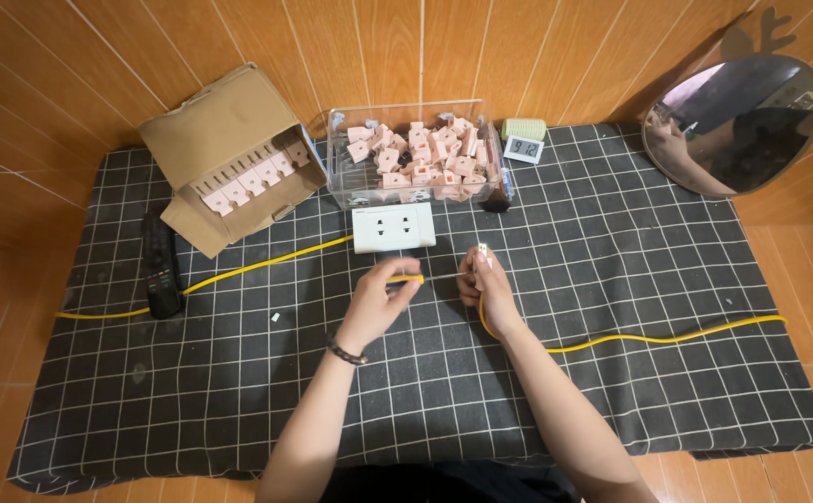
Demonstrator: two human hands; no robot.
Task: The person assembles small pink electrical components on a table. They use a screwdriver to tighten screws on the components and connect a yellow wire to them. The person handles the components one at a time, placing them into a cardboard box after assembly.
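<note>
Fingers (404, 279) of the left hand (378, 300) are pinching the yellow cable (611, 342) end at frame centre; the right hand (485, 289) is gripping the same cable beside it, below the white socket (393, 227).

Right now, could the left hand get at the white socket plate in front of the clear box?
Probably yes. The left hand is pinching a small yellow-handled tool just below the white socket plate, with only bare cloth between them, though it would need to free its fingers first.
</note>
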